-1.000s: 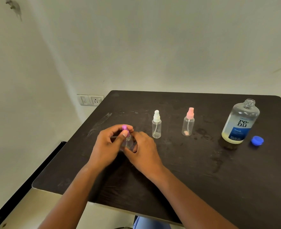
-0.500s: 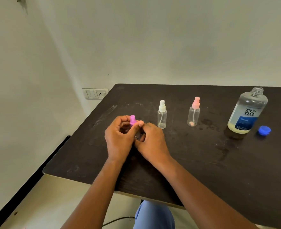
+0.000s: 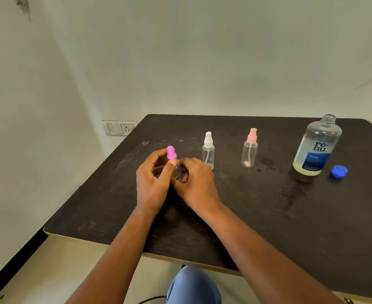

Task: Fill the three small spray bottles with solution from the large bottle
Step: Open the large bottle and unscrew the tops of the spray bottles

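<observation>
1. Left hand: I log it curled around the purple-capped spray bottle, thumb tip pressed against the neck just under the purple spray head. Grasping.
2. Right hand: I log it wrapped around the lower body of the same bottle, fingers curled toward the left hand. Grasping; the two hands touch.
3. Purple-capped spray bottle: clear body, mostly hidden between both hands, held near the left part of the table. Spray head stands up above the fingers. I cannot tell whether the base rests on the table, nor whether the bottle holds any liquid.
4. White-capped spray bottle: upright on the table, just beyond the right hand's knuckles, cap on, clear body.
5. Pink-capped spray bottle: upright, to the right of the white-capped one and apart from it, cap on, a small pale item at the bottom of its body.
6. Large bottle: upright at the far right of the table, well apart from the hands, neck open, blue label reading "renu", a shallow yellowish layer of liquid at the base.
7. Blue cap: lying on the table just right of the large bottle's base.
8. Wall socket: on the wall beyond the table's left corner.
</observation>
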A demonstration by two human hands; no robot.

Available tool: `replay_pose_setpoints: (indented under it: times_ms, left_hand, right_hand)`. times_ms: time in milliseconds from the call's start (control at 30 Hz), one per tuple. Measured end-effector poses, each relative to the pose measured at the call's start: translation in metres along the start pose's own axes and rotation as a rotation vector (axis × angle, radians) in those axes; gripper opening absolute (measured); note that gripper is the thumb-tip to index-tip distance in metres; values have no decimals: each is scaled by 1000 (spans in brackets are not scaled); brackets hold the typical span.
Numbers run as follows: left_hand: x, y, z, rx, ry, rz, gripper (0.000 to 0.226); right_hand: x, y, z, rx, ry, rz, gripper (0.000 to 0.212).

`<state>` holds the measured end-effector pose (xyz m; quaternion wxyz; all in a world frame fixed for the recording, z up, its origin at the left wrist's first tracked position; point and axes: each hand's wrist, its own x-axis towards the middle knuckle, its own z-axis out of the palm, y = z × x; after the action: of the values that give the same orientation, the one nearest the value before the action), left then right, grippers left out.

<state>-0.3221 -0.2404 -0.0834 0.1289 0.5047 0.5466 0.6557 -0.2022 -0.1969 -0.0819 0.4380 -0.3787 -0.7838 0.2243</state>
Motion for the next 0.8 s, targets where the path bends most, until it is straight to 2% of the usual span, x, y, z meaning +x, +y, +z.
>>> replay_pose_setpoints:
  times_ms: [100, 167, 267, 433, 533, 667, 800]
  left_hand:
    - [-1, 1, 2, 114, 52, 41, 16]
    - [-2, 3, 2, 179, 135, 68, 23]
    - [-3, 6, 2, 200, 173, 73, 32]
    - [-4, 6, 2, 177, 82, 93, 19]
    - [-3, 4, 2, 217, 91, 91, 13]
    - [-2, 3, 3, 216, 105, 84, 25]
    - [-4, 3, 3, 228, 42, 96, 25]
  right_hand:
    - [0, 1, -1, 4, 4, -3, 18]
    - [0, 2, 1, -13, -6, -14, 11]
    - [-1, 2, 2, -28, -14, -26, 10]
    - [-1, 2, -2, 8, 0, -5, 17]
    - [-1, 3, -1, -7, 12, 5, 17]
    - [1, 4, 0, -23, 11, 9, 14]
    - [0, 4, 0, -14, 15, -27, 15]
